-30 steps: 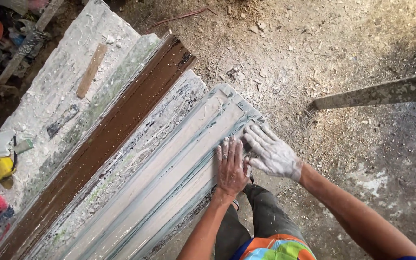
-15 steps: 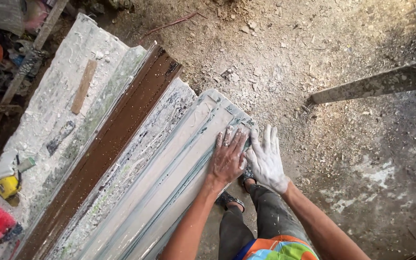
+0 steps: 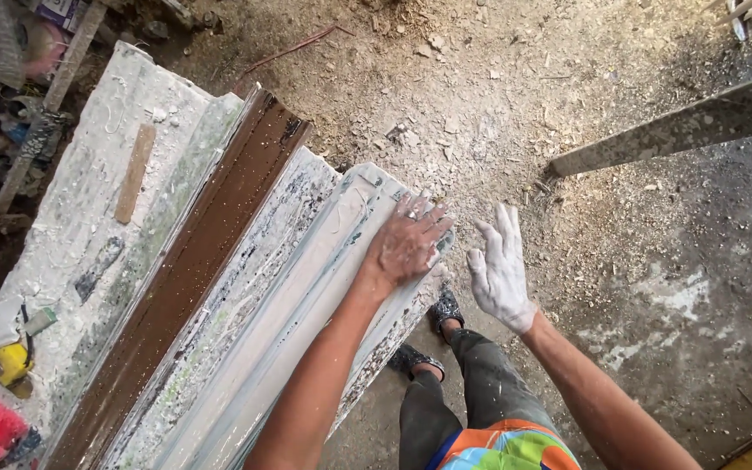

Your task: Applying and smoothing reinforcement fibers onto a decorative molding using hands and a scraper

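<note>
Dirt floor (image 3: 567,113) open; left hand (image 3: 406,244) presses moulding (image 3: 306,296) end (edge).

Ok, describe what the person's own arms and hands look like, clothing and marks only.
Both arms are bare, with no sleeves, gloves, watch or rings showing. The right hand is thickly coated in white putty-like paste over palm and fingers. The left hand carries lighter white smears and dust, mostly on the fingers. Below are dark trousers and a bright multicoloured shirt hem.
</note>
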